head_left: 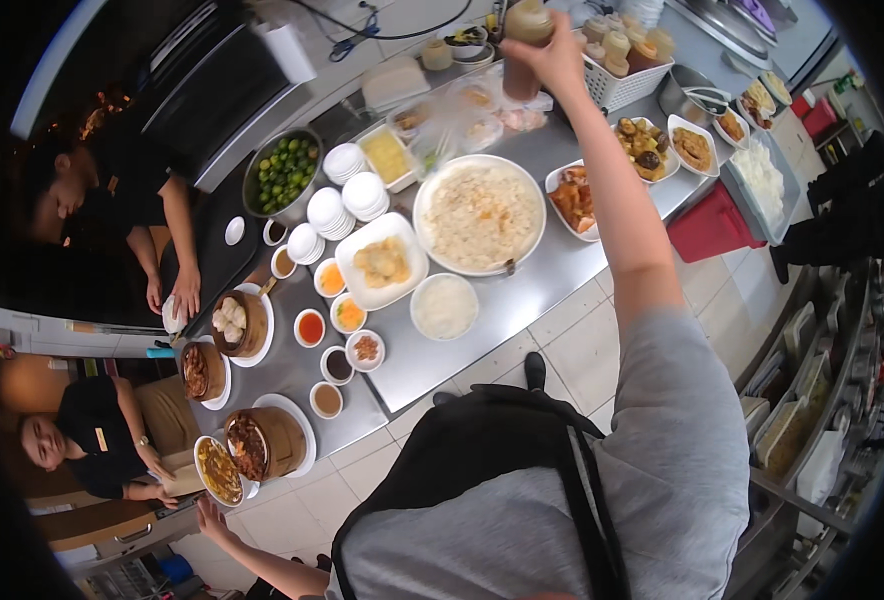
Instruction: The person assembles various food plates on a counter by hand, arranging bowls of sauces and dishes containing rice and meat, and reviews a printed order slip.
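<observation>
My right arm stretches across the steel counter to its far edge. There my right hand (pixel 554 58) is wrapped round a sauce bottle (pixel 520 80), brown below and pale at the top. Down at the left, my left hand (pixel 217 522) is held out with nothing in it, just below a bowl of yellow-brown stew (pixel 220 470). Beside that bowl, a bamboo steamer of dark glazed meat (pixel 252 448) rests on a white plate. A large round dish of pale rice (pixel 479 215) lies mid-counter, with a square plate of golden food (pixel 382 262) to its left.
Small sauce cups (pixel 310 328) cluster near the counter's left part. Stacked white lids (pixel 330 212) stand by a pot of green citrus (pixel 284 175). A white basket of bottles (pixel 627 75) is at the far right. Two people (pixel 112 435) stand beyond the counter's left end.
</observation>
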Demonstrator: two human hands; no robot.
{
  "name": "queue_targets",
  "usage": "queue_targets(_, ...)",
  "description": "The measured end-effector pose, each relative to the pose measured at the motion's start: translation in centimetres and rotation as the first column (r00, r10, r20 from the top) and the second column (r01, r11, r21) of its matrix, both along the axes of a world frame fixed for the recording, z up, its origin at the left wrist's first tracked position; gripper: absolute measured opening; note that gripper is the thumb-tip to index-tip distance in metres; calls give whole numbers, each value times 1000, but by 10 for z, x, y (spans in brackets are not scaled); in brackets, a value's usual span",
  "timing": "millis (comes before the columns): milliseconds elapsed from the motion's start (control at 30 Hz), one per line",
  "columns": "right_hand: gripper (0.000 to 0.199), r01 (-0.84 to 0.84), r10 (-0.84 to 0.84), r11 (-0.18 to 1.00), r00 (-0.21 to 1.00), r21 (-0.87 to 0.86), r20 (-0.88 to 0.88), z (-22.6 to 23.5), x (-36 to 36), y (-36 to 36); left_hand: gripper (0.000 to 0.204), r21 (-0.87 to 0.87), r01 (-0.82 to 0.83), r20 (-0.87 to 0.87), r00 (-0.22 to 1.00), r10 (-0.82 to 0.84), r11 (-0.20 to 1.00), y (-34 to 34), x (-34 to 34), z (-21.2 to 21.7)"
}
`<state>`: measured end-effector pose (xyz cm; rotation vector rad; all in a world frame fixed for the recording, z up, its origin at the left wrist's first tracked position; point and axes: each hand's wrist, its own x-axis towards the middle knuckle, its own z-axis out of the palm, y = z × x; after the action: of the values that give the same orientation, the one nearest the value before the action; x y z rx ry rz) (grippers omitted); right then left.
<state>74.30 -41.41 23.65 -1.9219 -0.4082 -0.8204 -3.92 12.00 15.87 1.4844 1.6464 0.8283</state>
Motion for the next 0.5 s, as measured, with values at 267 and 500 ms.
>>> queue_targets(267,67,254,-228,959,955,125,-192,-85,155,-50,44,106,78,-87,994,-69,991,-115,62,70)
queue_targets(500,22,457,-436,865,889,-208,141,-126,204,-77,32,217,356,-84,935,-346,909,-163,189,106)
